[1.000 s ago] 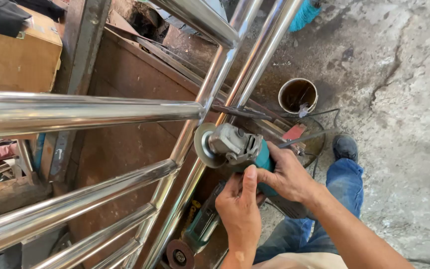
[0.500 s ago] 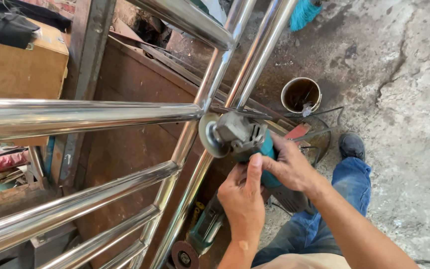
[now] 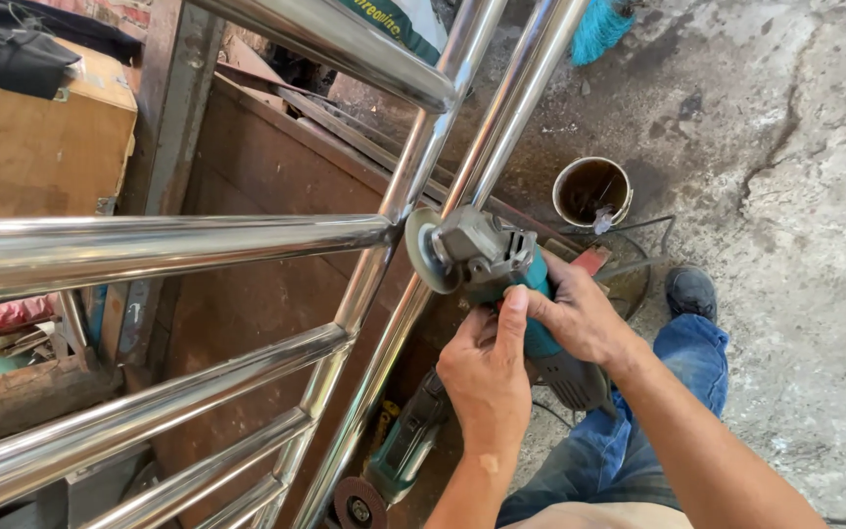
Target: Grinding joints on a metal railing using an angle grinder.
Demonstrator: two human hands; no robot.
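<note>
While both hands are gripping the teal angle grinder (image 3: pixel 501 269), its disc (image 3: pixel 421 250) is sitting against the polished steel railing frame (image 3: pixel 384 264), right at the joint where a horizontal bar meets an upright tube. The left hand (image 3: pixel 487 377) is wrapping around the tool from below, its thumb lying up along the body, apparently to steady the head so the disc is staying flat to the weld. The right hand (image 3: pixel 580 318) is closing over the rear of the body, fingers curled tight around it, probably bearing the weight and working the switch.

Around them, a 2nd grinder (image 3: pixel 399 456) is lying on the floor below the frame, its dark disc facing up. An open metal can (image 3: pixel 591 191) is standing on the stained concrete floor (image 3: pixel 795 196) just past the tool, with a cable trailing near it. A cardboard box (image 3: pixel 31 147) is resting at the upper left. The person's jeans-clad leg and black shoe (image 3: pixel 689 292) are sitting close under the arms, and the crowding bars are leaving little room to swing the tool.
</note>
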